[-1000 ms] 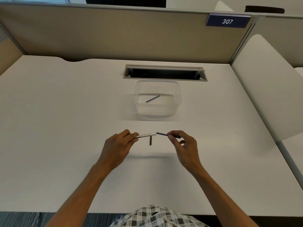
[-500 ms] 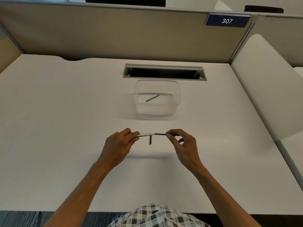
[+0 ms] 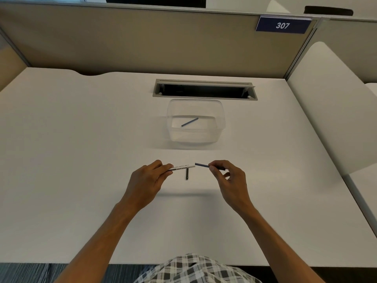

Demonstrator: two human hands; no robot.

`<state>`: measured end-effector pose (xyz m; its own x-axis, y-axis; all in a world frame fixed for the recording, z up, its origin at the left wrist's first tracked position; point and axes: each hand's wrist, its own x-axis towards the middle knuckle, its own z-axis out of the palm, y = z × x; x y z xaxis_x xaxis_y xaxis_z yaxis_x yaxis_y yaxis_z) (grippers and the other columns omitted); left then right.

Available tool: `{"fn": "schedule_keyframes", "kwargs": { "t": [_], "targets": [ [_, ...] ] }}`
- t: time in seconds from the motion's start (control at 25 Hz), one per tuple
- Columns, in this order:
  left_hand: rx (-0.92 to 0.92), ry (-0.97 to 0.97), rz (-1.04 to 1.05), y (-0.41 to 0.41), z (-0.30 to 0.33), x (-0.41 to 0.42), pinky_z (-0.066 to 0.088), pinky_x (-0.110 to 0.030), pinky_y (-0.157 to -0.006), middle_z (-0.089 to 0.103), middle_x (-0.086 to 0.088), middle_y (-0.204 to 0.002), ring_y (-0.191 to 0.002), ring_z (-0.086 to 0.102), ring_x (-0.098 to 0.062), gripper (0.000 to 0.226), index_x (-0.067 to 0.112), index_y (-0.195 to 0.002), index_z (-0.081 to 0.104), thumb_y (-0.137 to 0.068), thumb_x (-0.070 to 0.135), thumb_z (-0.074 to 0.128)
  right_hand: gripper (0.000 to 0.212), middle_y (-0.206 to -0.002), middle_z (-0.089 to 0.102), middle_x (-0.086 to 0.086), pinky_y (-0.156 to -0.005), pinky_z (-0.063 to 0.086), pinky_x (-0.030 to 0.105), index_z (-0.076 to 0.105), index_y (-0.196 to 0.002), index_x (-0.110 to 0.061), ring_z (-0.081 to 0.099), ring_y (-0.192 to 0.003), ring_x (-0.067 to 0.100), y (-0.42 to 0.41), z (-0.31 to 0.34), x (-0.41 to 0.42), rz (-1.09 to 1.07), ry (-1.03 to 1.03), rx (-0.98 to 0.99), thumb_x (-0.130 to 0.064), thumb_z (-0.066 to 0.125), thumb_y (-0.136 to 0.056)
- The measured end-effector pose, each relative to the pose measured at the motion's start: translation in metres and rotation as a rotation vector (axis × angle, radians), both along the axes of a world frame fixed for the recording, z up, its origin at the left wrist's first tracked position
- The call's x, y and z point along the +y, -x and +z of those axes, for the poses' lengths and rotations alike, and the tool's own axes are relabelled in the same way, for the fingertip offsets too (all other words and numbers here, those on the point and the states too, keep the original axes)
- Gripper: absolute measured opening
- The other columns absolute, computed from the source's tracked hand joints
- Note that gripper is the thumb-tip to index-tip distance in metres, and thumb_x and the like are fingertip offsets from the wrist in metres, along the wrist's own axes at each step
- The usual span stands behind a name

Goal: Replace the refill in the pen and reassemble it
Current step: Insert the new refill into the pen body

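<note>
One head view only, looking forward and steeply down from above the near edge of the tabletop (image 3: 81,160). It faces the far edge and the partition (image 3: 142,41) behind it. Both forearms reach in from the bottom, close below.

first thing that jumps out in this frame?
Two bare hands meet over the middle of the white desk: the left hand pinches a white marker barrel, the right hand a thin dark blue refill just off its open end. Behind them, a clear plastic tub holds another dark refill.
</note>
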<state>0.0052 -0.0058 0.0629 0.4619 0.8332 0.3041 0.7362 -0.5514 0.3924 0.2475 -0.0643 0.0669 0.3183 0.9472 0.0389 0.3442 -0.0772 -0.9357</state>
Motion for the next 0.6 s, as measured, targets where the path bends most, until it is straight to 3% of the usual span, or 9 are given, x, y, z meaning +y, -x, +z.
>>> {"fn": "schedule_keyframes", "kwargs": {
  "t": [0.28, 0.6],
  "targets": [
    [0.004, 0.006, -0.026, -0.0029, 0.0003, 0.0005, 0.045, -0.031, -0.048, 0.056, 0.009, -0.08, -0.053, 0.049, -0.016, 0.032, 0.026, -0.11, 0.066, -0.096, 0.041, 0.041, 0.007, -0.093, 0.072, -0.02, -0.07, 0.043, 0.023, 0.072, -0.091, -0.026, 0.064, -0.094, 0.001, -0.0042, 0.0028, 0.0012, 0.063, 0.032, 0.004, -0.021, 0.067, -0.091],
    [-0.011, 0.037, -0.038, -0.0054, -0.0023, 0.0002, 0.046, -0.033, -0.049, 0.056, 0.009, -0.081, -0.056, 0.051, -0.017, 0.028, 0.029, -0.11, 0.063, -0.096, 0.04, 0.043, 0.013, -0.097, 0.066, -0.006, -0.062, 0.039, 0.016, 0.076, -0.093, -0.025, 0.06, -0.089, 0.007, -0.0048, 0.0052, 0.0093, 0.154, 0.017, 0.021, -0.018, 0.065, -0.093]
  ]
}}
